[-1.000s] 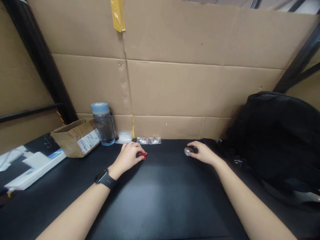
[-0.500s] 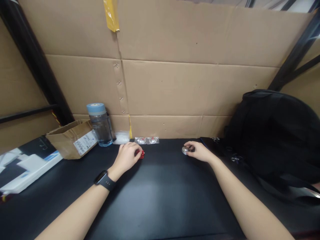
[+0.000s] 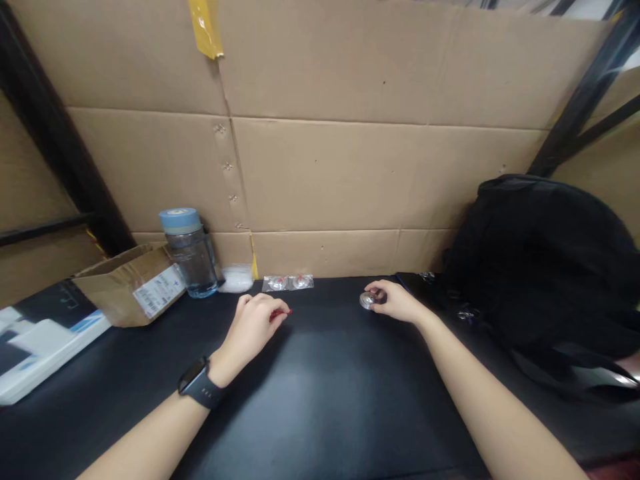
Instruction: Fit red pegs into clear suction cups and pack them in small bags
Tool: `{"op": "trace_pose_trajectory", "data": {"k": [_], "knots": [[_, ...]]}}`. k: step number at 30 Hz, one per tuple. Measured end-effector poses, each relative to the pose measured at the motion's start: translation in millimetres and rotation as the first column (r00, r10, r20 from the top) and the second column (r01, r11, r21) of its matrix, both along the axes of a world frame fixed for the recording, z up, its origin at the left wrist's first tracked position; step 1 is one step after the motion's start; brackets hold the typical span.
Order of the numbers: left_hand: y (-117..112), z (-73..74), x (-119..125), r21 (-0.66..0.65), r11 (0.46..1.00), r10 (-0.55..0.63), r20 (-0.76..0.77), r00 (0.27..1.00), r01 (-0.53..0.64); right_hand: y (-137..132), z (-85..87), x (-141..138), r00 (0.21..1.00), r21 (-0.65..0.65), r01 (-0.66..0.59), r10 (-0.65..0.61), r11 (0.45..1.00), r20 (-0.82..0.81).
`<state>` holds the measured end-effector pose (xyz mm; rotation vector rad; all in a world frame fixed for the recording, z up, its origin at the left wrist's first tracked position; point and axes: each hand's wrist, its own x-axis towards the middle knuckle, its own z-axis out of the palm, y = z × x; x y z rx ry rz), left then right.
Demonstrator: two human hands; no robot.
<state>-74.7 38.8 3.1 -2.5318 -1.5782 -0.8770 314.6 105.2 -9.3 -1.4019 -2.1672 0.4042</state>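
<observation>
My left hand (image 3: 253, 324), with a black watch on the wrist, rests on the black table (image 3: 320, 393), its fingers curled round a small red object (image 3: 281, 312) that pokes out at the fingertips. My right hand (image 3: 397, 303) lies further right with its fingers closed on a small round silver metal piece (image 3: 367, 301) that sits on the table. Behind the left hand, against the cardboard wall, lie two small clear packets with red parts inside (image 3: 288, 283).
A blue-lidded water bottle (image 3: 189, 253), a small white bag (image 3: 235, 278) and an open cardboard box (image 3: 131, 283) stand at the back left, with white flat boxes (image 3: 37, 342) further left. A large black backpack (image 3: 545, 267) fills the right side. Cardboard sheets wall the back.
My left hand has drawn back a little toward me with the red object and its fingers have curled over it. My right hand stays on the silver piece. The view has shifted slightly.
</observation>
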Motion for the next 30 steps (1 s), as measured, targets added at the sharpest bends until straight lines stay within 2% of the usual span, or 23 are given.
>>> {"op": "trace_pose_trajectory", "data": {"k": [4,8,13,17,21,25,30], "knots": [[-2,-1.4,4,0.006,1.0,-0.015,0.027,1.0,0.015,-2,3.2,1,0.997,0.027,0.046,-0.048,0.999,0.06],[-3,-1.0,8,0.007,1.0,-0.002,0.057,0.998,0.001,-7,10.2,-6,0.995,0.11,0.072,-0.079,0.991,0.06],[-10,6.5,13,-0.025,1.0,0.021,0.141,0.99,-0.018,-27,19.0,-46,0.988,0.153,-0.097,0.114,0.983,-0.102],[-16,11.7,22,-0.058,0.997,-0.027,0.22,0.975,0.041,-54,22.5,-94,0.913,0.178,-0.24,0.284,0.954,-0.292],[-23,10.3,32,-0.011,0.993,-0.105,0.318,0.942,0.114,-82,22.9,-131,0.83,0.22,-0.265,0.339,0.939,-0.443],[-31,10.2,39,0.045,0.99,-0.141,0.327,0.934,0.134,-98,23.9,-146,0.796,0.232,-0.27,0.352,0.935,-0.493],[-41,15.3,42,0.094,0.988,-0.144,0.308,0.94,0.121,-102,24.4,-145,0.789,0.22,-0.286,0.36,0.933,-0.498]]}}
